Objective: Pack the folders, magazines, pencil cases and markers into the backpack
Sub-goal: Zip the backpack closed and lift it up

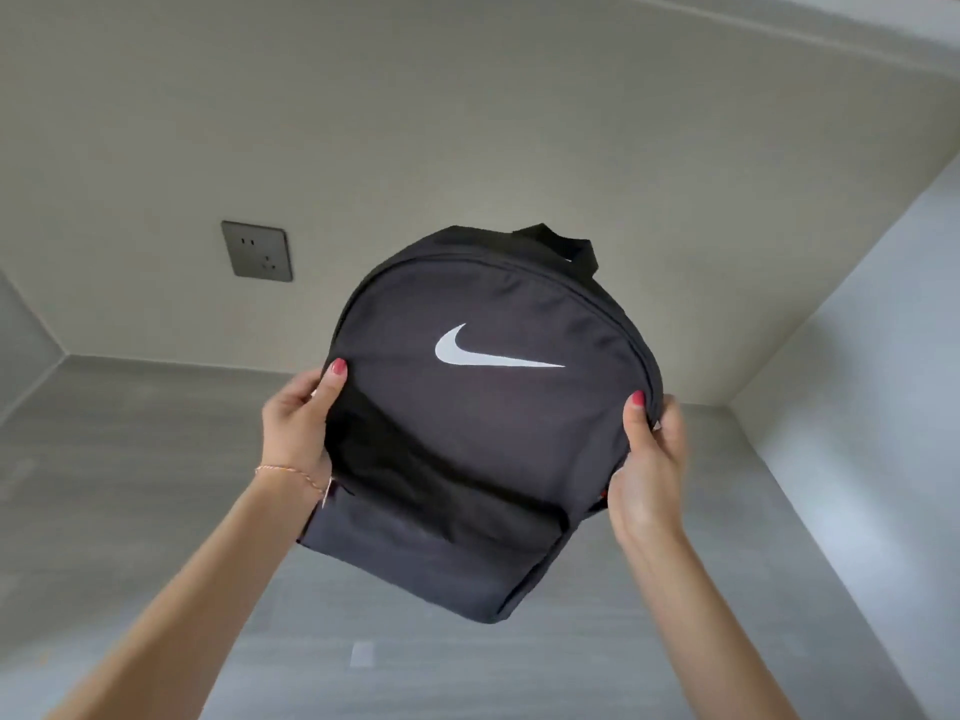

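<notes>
Hands are holding up a black backpack (pixel 483 423) over the grey table (pixel 156 459). I am seeing the left hand (pixel 298 423) gripping its left side, thumb on the front. The right hand (pixel 649 459) is gripping its right side. The backpack's white tick mark (pixel 488 350) is facing me. A wall socket (pixel 257 250) is sitting behind it.

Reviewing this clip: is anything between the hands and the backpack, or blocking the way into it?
Nothing separates them: the left hand and right hand already grip the black backpack by its sides. Its main zipper looks closed, which would block packing.
</notes>
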